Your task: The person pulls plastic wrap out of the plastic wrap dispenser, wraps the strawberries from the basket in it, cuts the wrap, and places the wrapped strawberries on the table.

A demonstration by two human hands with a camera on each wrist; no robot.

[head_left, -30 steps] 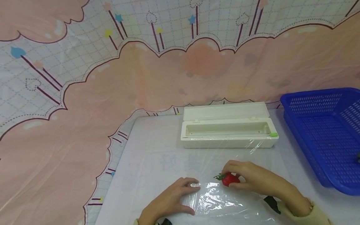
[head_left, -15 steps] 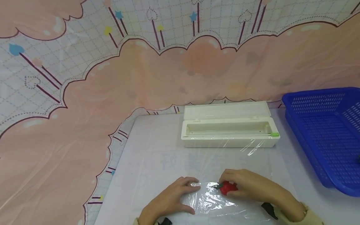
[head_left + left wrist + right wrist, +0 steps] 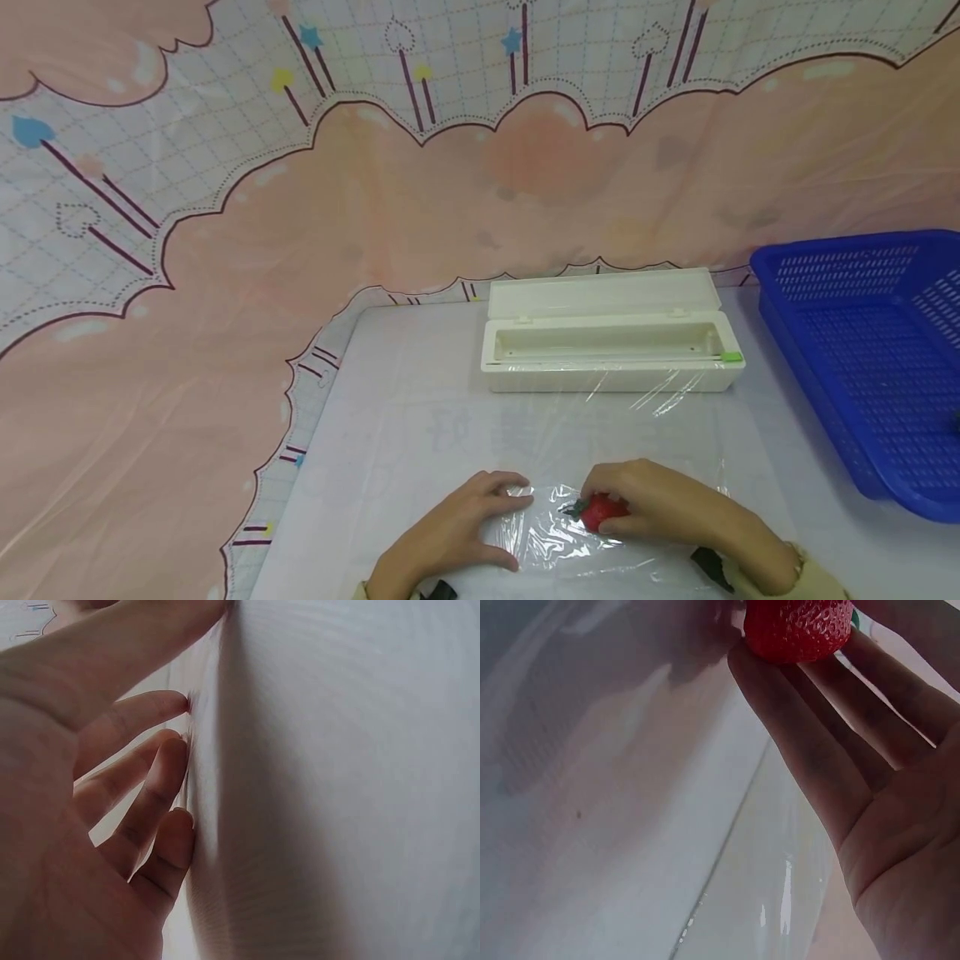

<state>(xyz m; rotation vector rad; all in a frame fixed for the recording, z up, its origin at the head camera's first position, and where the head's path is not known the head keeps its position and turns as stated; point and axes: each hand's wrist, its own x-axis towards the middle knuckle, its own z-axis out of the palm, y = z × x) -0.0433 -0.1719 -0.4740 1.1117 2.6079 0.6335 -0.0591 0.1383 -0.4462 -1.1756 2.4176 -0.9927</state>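
A red strawberry (image 3: pixel 602 512) with green leaves is pinched between the thumb and fingers of my right hand (image 3: pixel 660 504), low over a sheet of clear plastic wrap (image 3: pixel 558 546). In the right wrist view the strawberry (image 3: pixel 799 626) shows at the fingertips. My left hand (image 3: pixel 457 525) rests with spread fingers at the left edge of the wrap, fingertips and thumb touching down on it. The left wrist view shows the fingers (image 3: pixel 169 780) of that hand against the white surface. The wrap runs back toward a white wrap dispenser box (image 3: pixel 611 379) with its lid up.
At the right stands a blue plastic basket (image 3: pixel 832 400), something dark green at its right inside edge. A green slider (image 3: pixel 731 357) sits on the dispenser's front rim. A patterned peach cloth (image 3: pixel 247 375) lies behind and left of the white table (image 3: pixel 390 400).
My right hand has brought the strawberry down and slightly left, from the wrap's far edge to over its middle. The left hand has stayed in place.
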